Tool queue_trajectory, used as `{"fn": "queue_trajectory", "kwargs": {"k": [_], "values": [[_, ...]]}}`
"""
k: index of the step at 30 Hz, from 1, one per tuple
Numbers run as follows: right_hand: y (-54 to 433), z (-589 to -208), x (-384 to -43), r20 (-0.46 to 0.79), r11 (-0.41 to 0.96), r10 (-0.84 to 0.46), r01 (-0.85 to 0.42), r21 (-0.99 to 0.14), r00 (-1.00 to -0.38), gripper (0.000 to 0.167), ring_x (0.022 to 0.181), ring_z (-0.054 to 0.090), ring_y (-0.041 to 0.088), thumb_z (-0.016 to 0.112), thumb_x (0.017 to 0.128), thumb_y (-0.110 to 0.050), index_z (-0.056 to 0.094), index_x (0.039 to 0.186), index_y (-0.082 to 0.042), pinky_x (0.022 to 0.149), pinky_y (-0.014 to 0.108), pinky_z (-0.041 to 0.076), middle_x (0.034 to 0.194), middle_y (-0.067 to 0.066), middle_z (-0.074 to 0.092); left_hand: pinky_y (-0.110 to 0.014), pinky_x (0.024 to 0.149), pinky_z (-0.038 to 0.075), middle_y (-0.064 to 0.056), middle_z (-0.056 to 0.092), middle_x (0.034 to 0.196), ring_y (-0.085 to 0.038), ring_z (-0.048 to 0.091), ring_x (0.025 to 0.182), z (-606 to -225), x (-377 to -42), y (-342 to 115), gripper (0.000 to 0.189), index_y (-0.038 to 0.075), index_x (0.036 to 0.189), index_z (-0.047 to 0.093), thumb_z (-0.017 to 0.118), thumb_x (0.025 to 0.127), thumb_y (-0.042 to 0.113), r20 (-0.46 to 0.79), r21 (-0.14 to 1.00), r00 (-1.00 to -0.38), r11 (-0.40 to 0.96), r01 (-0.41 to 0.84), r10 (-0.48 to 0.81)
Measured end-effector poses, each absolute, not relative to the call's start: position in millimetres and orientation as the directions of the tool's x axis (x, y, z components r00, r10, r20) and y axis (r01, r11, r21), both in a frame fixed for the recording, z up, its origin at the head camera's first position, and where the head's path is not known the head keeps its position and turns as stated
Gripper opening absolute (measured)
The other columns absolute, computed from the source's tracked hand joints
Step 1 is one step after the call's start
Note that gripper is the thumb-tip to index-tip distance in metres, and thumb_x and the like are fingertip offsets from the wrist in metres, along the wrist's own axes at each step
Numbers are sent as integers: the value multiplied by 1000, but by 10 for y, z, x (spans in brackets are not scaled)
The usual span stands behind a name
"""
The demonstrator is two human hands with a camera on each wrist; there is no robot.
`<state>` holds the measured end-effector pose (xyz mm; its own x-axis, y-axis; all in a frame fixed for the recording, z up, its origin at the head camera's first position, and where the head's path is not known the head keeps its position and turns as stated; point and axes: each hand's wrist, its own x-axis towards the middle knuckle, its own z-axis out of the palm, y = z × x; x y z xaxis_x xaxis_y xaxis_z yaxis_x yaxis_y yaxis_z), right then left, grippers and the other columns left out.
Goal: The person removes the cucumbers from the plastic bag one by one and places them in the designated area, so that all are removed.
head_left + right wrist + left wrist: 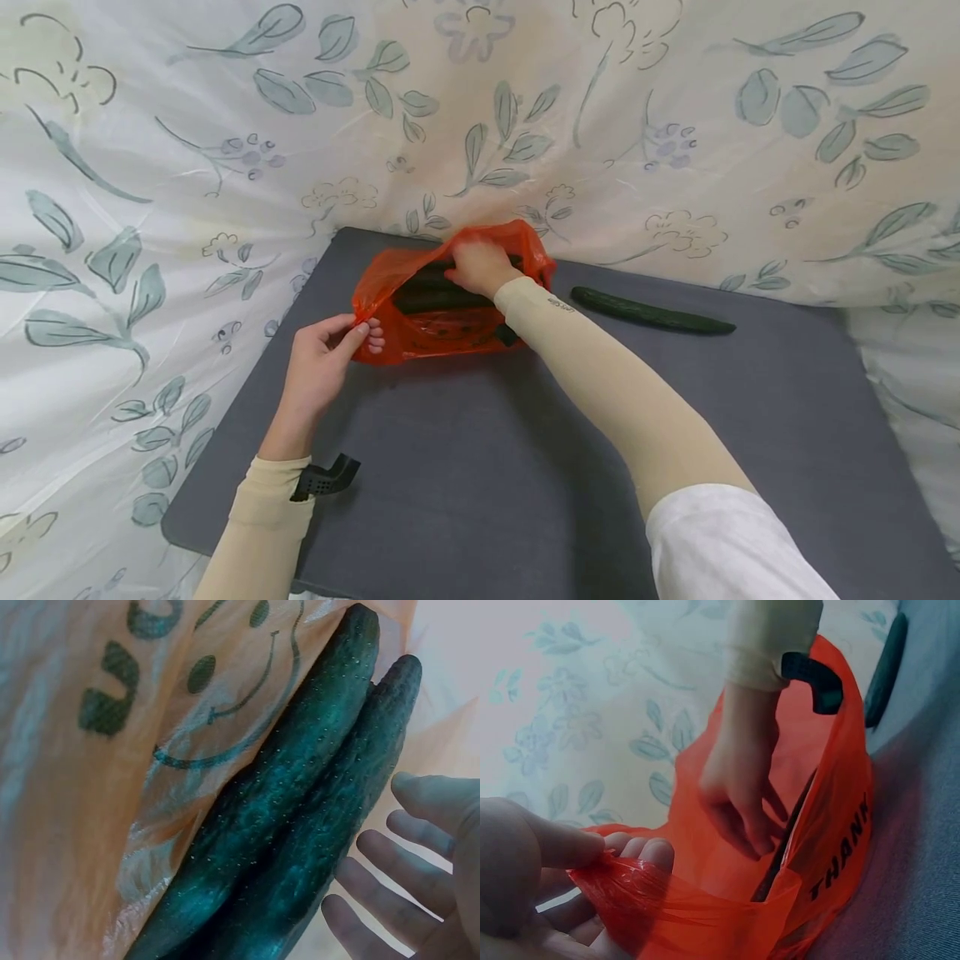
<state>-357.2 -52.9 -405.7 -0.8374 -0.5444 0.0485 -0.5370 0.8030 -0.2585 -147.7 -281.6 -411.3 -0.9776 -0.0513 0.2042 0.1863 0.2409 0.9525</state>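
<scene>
Cucumbers point(277, 772): two inside red bag point(412, 337) marked "THANK", one right of it; left hand point(324, 354) pinches its rim, right hand point(480, 265) inside, fingers spread.

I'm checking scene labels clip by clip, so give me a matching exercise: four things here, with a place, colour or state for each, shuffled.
1. left hand
2. right hand
3. plastic bag
4. lone cucumber

A. on the dark table, outside the bag
B. inside the bag's opening
C. pinching the bag's edge
D. red, printed with lettering

Pairs: 1-C; 2-B; 3-D; 4-A
</scene>
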Motion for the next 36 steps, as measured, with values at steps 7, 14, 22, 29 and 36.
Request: {"fn": "queue_trajectory", "kwargs": {"k": [7,14,22,29,36], "values": [[-537,-4142,-3604,49,780,-577,-567,-263,-816,10,99,68,22,82,98,-24,83,106,-18,90,43,58,100,-2,74,-25,85,63,-26,76,105,-17,77,82,-4095,-1474,-2830,27,-14,121,72,64,110,9,210,950,-977,247,192,-48],[-528,-4214,-3617,43,787,-588,-584,-200,-808,28,118,66,24,85,95,-24,82,122,-18,103,42,55,123,0,76,-25,86,63,-26,76,106,-16,77,82,-4057,-1496,-2849,26,-13,122,73,64,110,9,222,950,-974,235,203,-54],[-551,-4285,-3595,4,807,-575,-568,-161,-818,30,118,66,26,84,97,-24,79,127,-21,99,50,57,128,1,71,-26,86,64,-25,76,106,-16,77,83,-4026,-1511,-2882,27,-14,123,72,63,111,8,223,955,-972,214,204,-69],[-538,-4310,-3603,-15,813,-568,-559,-161,-823,38,124,65,25,81,100,-23,75,137,-23,105,51,55,138,-1,69,-26,86,64,-23,77,105,-17,77,83,-4010,-1526,-2859,28,-15,123,71,64,111,8,225,956,-971,207,206,-74],[-515,-4322,-3616,-17,819,-555,-544,-182,-831,37,121,66,26,79,101,-22,76,137,-24,104,55,55,136,0,70,-26,86,64,-23,77,105,-17,77,83,-4019,-1532,-2847,28,-15,123,71,64,111,9,225,955,-972,215,206,-68]]}}
